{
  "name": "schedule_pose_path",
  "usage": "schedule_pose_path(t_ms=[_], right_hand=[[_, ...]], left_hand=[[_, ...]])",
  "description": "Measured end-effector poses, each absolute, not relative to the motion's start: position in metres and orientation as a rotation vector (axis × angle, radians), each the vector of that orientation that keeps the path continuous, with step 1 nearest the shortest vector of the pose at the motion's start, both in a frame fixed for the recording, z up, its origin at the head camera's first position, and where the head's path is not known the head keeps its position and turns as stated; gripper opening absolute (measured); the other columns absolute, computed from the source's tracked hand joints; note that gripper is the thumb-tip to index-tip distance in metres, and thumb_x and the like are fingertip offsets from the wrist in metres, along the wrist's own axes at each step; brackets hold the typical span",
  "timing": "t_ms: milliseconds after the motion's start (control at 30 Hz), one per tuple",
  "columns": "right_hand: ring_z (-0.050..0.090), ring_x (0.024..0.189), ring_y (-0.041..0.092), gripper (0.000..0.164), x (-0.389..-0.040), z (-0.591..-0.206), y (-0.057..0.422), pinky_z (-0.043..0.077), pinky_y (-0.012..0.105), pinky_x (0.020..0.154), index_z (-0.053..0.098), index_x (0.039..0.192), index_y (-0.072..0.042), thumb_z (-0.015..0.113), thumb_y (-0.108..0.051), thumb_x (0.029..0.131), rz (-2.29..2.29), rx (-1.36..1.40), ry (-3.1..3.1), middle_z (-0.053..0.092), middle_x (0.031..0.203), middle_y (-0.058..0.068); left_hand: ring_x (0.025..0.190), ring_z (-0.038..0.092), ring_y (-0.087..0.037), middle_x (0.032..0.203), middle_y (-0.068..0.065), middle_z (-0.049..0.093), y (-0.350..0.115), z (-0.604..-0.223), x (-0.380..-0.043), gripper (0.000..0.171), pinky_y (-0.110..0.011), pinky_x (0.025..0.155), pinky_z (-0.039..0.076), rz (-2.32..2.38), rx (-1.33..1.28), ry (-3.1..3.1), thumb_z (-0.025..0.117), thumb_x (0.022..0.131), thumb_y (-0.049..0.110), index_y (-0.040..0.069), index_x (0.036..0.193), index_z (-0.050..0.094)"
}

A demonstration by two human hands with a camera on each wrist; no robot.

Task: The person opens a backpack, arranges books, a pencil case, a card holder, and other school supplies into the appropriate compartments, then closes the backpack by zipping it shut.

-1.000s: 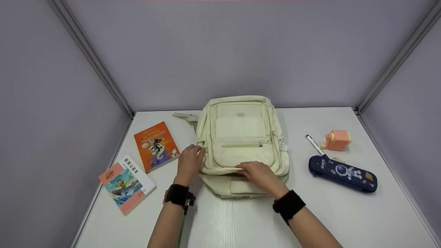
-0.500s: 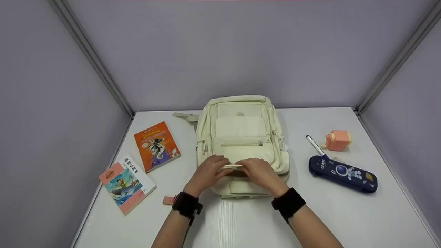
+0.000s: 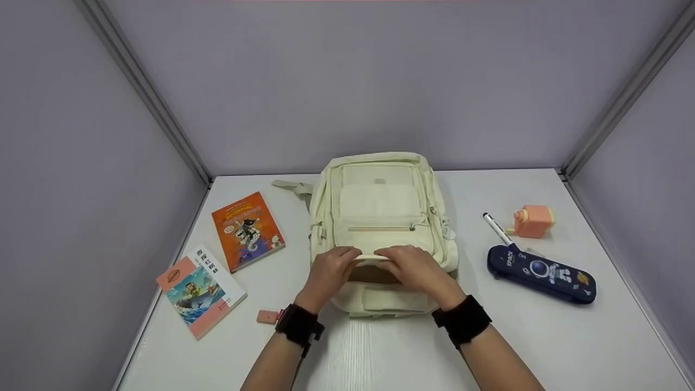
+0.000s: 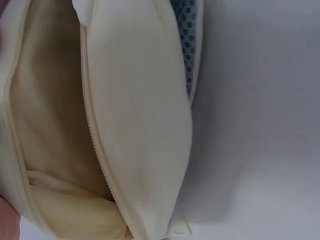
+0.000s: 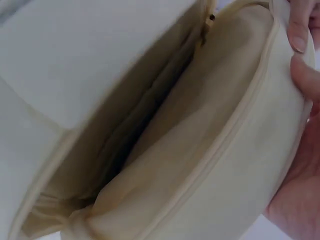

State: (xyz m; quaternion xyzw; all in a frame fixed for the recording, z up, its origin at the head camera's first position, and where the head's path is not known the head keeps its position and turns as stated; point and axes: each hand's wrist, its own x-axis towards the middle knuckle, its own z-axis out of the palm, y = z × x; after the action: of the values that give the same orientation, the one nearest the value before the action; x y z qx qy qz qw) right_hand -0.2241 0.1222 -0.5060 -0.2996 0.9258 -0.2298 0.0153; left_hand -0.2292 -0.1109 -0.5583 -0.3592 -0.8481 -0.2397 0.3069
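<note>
A cream backpack [image 3: 380, 201] lies on the white table with its zipped opening towards me. My left hand [image 3: 327, 274] grips the upper edge of that opening, left of its middle. Close by on the same edge, my right hand [image 3: 421, 271] pinches the fabric between thumb and fingers. The edge is lifted, so the beige lining [image 4: 55, 100] shows in the left wrist view. From the right wrist, the gap runs deep and dark between its two sides, and a thumb [image 5: 306, 77] presses on the rim. Most of the left hand is cut off in its own wrist view.
Left of the backpack lie an orange book [image 3: 247, 231] and a pink-and-white book [image 3: 201, 293]. A small pink item [image 3: 266, 316] is beside my left wrist. To the right are a navy pencil case [image 3: 541, 274], a marker [image 3: 497, 228] and a peach-coloured pencil sharpener [image 3: 533, 221].
My left hand has moved right from the backpack's left side to its front edge and taken hold. The right hand stayed on the edge, and the opening now gapes wider.
</note>
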Motion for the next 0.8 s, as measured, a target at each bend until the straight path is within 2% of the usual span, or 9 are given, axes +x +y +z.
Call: schedule_pose_path(t_ms=[133, 233, 433, 600, 800], right_hand=[[0.063, 0.11, 0.028, 0.041, -0.229, -0.493, 0.143, 0.048, 0.046, 0.092, 0.066, 0.127, -0.009, 0.065, -0.034, 0.095, -0.808, -0.842, 2.817, 0.068, 0.12, 0.008], [0.061, 0.113, 0.028, 0.04, -0.234, -0.487, 0.159, 0.046, 0.047, 0.095, 0.067, 0.125, -0.009, 0.066, -0.033, 0.094, -0.893, -0.828, 2.787, 0.067, 0.12, 0.007], [0.063, 0.106, 0.022, 0.033, -0.246, -0.49, 0.183, 0.048, 0.045, 0.091, 0.069, 0.122, -0.009, 0.068, -0.027, 0.094, -1.123, -0.844, 2.699, 0.068, 0.117, 0.005], [0.061, 0.109, 0.019, 0.035, -0.257, -0.499, 0.186, 0.049, 0.041, 0.091, 0.069, 0.124, -0.011, 0.069, -0.027, 0.093, -1.247, -0.827, 2.671, 0.067, 0.12, 0.004], [0.064, 0.099, 0.02, 0.021, -0.262, -0.503, 0.18, 0.049, 0.042, 0.088, 0.074, 0.109, -0.008, 0.069, -0.019, 0.092, -1.374, -0.846, 2.667, 0.071, 0.105, 0.004]], left_hand=[[0.085, 0.069, -0.022, 0.095, -0.007, 0.07, -0.116, -0.552, -0.237, 0.015, -0.034, 0.071, 0.056, -0.741, -0.896, -2.224, 0.074, 0.087, 0.005, 0.007, 0.102, 0.071], [0.084, 0.069, -0.023, 0.094, -0.008, 0.07, -0.122, -0.545, -0.243, 0.014, -0.035, 0.071, 0.055, -0.819, -0.854, -2.216, 0.073, 0.088, 0.005, 0.006, 0.102, 0.071], [0.083, 0.069, -0.021, 0.094, -0.007, 0.071, -0.131, -0.532, -0.254, 0.012, -0.035, 0.07, 0.054, -0.963, -0.819, -2.21, 0.068, 0.092, 0.012, 0.005, 0.103, 0.071], [0.086, 0.068, -0.02, 0.096, -0.008, 0.071, -0.135, -0.524, -0.26, 0.014, -0.035, 0.074, 0.053, -1.068, -0.823, -2.25, 0.065, 0.094, 0.012, 0.005, 0.105, 0.071], [0.092, 0.067, -0.02, 0.1, -0.007, 0.071, -0.137, -0.521, -0.262, 0.016, -0.035, 0.081, 0.053, -1.117, -0.784, -2.321, 0.063, 0.096, 0.015, 0.005, 0.106, 0.072]])
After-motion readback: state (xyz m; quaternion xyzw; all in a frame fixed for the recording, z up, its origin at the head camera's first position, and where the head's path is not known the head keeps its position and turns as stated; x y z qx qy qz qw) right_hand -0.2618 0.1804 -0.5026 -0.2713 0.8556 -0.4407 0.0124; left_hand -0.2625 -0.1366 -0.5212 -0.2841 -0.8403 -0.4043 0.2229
